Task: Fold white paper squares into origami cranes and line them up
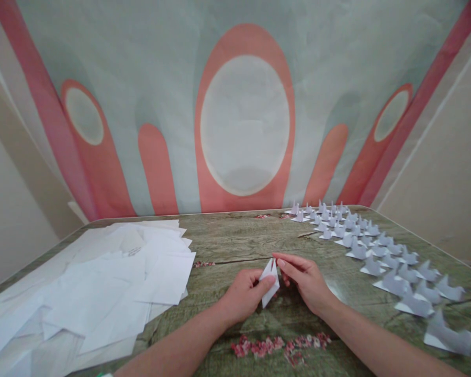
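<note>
A small piece of white folded paper [269, 288], diamond-like with a split, pointed top, is held above the middle of the table. My left hand [246, 293] is closed on its lower left part, with the thumb lying across the front. At the upper tip, the thumb and index finger of my right hand [303, 277] pinch the paper. The other right fingers curl beneath and are partly hidden. Many folded paper birds [392, 283] of the same white paper stand in rows at the right.
A wide, untidy pile of white paper sheets [102, 293] covers the left side of the wood-patterned table [227, 241]. Pink flower prints [259, 346] mark the table's surface near my forearms. Behind its far edge hangs a green-grey backdrop [172, 63] with coral shapes.
</note>
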Demonstrator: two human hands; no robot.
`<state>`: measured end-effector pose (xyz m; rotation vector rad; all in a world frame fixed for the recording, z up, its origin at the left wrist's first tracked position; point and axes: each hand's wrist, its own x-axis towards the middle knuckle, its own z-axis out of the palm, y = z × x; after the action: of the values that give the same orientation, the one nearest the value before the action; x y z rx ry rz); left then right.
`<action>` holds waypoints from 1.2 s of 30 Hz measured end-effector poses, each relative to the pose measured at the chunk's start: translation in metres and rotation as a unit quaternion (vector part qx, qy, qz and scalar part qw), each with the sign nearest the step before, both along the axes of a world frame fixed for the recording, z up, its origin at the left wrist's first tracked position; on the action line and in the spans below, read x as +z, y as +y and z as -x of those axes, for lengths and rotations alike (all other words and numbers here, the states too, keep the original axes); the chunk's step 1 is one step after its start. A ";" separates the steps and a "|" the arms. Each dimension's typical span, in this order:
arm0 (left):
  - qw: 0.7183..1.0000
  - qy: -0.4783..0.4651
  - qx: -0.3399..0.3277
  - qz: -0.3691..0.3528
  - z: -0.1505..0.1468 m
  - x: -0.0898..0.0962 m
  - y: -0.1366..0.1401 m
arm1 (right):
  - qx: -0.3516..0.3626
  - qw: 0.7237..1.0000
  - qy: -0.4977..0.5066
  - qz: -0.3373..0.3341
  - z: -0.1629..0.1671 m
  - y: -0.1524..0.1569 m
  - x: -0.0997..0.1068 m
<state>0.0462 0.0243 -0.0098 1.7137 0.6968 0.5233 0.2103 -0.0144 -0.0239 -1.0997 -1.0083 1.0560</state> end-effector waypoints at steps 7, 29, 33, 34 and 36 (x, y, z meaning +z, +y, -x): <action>1.000 0.007 0.000 -0.005 0.000 -0.001 0.000 | -0.012 0.999 -0.040 0.008 0.000 0.000 0.003; 0.998 -0.010 0.046 -0.045 -0.001 0.000 0.005 | -0.058 0.922 -0.337 -0.185 -0.003 -0.003 0.010; 0.996 -0.019 0.043 -0.076 -0.001 0.001 0.005 | -0.074 0.903 -0.367 -0.210 -0.004 -0.003 0.008; 0.995 -0.021 0.043 -0.086 0.000 0.002 0.005 | -0.078 0.898 -0.376 -0.213 -0.004 -0.003 0.007; 0.994 -0.023 0.042 -0.094 0.000 0.002 0.005 | -0.084 0.888 -0.396 -0.217 -0.005 -0.003 0.005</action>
<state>0.0463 0.0289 -0.0078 1.8464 0.7085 0.7034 0.2150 -0.0179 -0.0191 -1.2235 -1.6579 0.1730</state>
